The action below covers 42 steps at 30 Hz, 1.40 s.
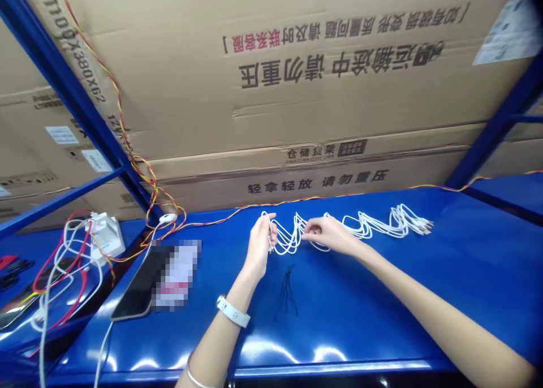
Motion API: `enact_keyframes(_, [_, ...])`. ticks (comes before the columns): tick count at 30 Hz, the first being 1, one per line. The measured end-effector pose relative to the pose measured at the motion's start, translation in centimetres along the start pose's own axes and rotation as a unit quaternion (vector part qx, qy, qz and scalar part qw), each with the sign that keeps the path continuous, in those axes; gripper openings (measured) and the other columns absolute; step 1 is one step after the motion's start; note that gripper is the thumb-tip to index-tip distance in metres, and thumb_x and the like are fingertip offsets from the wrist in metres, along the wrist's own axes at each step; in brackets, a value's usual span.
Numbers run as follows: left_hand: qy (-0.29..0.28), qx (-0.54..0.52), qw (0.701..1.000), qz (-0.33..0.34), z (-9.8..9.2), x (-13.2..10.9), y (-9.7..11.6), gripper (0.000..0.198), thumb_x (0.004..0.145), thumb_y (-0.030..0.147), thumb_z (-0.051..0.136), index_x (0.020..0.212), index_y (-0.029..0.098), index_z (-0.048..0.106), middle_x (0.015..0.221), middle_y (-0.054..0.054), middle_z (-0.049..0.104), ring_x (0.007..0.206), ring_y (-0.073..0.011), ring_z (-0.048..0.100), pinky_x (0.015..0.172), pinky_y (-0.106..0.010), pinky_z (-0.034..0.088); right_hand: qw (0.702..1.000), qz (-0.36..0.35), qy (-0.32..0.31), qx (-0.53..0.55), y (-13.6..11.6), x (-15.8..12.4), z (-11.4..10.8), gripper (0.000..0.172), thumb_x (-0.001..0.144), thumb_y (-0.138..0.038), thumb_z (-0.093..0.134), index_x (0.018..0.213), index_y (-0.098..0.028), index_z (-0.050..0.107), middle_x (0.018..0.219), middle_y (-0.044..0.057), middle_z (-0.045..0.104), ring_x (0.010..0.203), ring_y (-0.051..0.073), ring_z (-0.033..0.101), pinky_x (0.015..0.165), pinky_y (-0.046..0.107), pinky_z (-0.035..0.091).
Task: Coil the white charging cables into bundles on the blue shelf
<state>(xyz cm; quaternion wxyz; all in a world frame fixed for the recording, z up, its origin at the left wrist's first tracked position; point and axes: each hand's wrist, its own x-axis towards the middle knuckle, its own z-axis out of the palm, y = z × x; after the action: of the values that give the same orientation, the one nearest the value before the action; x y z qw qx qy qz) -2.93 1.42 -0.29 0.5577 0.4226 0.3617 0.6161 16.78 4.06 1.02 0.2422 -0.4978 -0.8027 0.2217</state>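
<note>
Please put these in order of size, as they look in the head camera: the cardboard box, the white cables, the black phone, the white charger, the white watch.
Largest to smallest:
1. Cardboard box
2. White cables
3. Black phone
4. Charger and watch: they look alike, and nearness to the camera makes this unsure.

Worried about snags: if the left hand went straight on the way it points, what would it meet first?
The left hand, past the white cable in its fingers, would likely meet the red-and-yellow twisted wire along the shelf's back edge, though depth is unclear.
</note>
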Motion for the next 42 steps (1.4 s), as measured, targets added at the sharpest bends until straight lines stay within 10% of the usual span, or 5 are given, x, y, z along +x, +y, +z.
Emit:
enact_keyframes(13, [-0.168, 0.228, 0.959, -0.013, 1.7, -2.1, 0.0, 0.036, 0.081, 0.047, 0.053, 0.097, 0.017, 0.064, 0.073, -0.003, 0.059, 0.059, -0.0111, 0.048, 0.054, -0.022, 0.037, 0.958, -0.004, -0.019, 0.287, -3.1, -1.7, 1.1, 0.021, 0.077, -0.039, 0.057, 0.081, -0.018, 0.060, 0.059, 0.000, 0.060, 0.049, 0.012, 0.052, 0.047, 0.024, 0.039])
enact_keyframes(25, [-0.072, 0.020, 0.996, -0.054, 0.9, -1.4, 1.3, 0.034, 0.084, 0.049, 0.049, 0.092, 0.017, 0.055, 0.107, -0.011, 0.062, 0.095, -0.0193, 0.059, 0.077, -0.029, 0.046, 0.993, -0.108, 0.004, 0.056, -1.9, -1.7, -1.0, 0.032, 0.075, -0.040, 0.063, 0.101, -0.022, 0.054, 0.100, 0.005, 0.064, 0.096, 0.022, 0.058, 0.084, 0.035, 0.042])
enact_keyframes(31, [-0.032, -0.086, 0.995, -0.039, -0.1, -0.7, 1.5, 0.033, 0.081, 0.053, 0.052, 0.085, 0.020, 0.047, 0.060, 0.004, 0.046, 0.058, -0.0103, 0.054, 0.067, -0.028, 0.049, 0.990, -0.064, -0.119, 0.038, 0.5, -1.3, -2.7, 0.020, 0.078, -0.038, 0.056, 0.080, -0.020, 0.063, 0.079, 0.004, 0.069, 0.077, 0.021, 0.063, 0.070, 0.031, 0.045])
enact_keyframes(36, [-0.009, 0.030, 0.999, -0.019, 0.3, -0.8, 1.3, 0.036, 0.079, 0.054, 0.053, 0.086, 0.019, 0.051, 0.056, 0.007, 0.037, 0.043, -0.0043, 0.032, 0.041, -0.017, 0.027, 0.982, 0.002, -0.102, 0.159, 0.2, -1.3, -3.4, 0.022, 0.076, -0.040, 0.060, 0.075, -0.017, 0.060, 0.065, 0.002, 0.067, 0.062, 0.016, 0.061, 0.059, 0.027, 0.045])
enact_keyframes(42, [-0.134, 0.222, 0.966, 0.008, 2.6, -2.7, -0.3, 0.033, 0.075, 0.040, 0.064, 0.100, 0.019, 0.061, 0.095, -0.006, 0.064, 0.077, -0.0156, 0.058, 0.066, -0.025, 0.044, 0.953, -0.010, -0.023, 0.301, -2.6, -1.9, -1.4, 0.026, 0.071, -0.041, 0.067, 0.073, -0.016, 0.060, 0.064, 0.001, 0.062, 0.057, 0.012, 0.056, 0.056, 0.025, 0.045])
